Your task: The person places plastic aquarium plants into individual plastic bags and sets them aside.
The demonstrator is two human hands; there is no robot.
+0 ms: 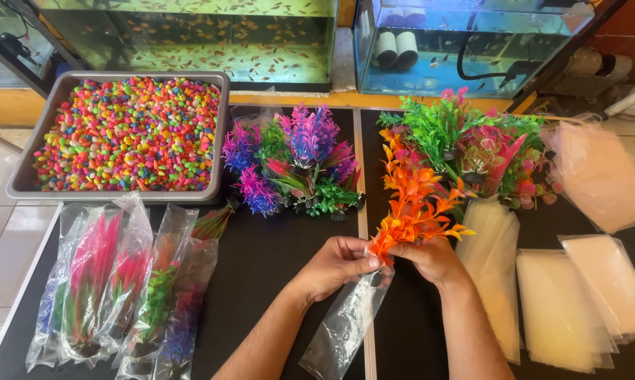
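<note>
While both hands pinch at the mouth of a clear plastic sleeve, the left hand grips the film and the right hand grasps the orange plastic plant just above it — the fronds could snag and tear the thin film. On the black bench lie four bagged plants, three stacks of empty bags, and one tray of coloured pebbles.

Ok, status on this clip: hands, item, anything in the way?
Left hand pinching clear bag mouth. Right hand holding orange plastic plant at the opening. Nothing in the way.
</note>
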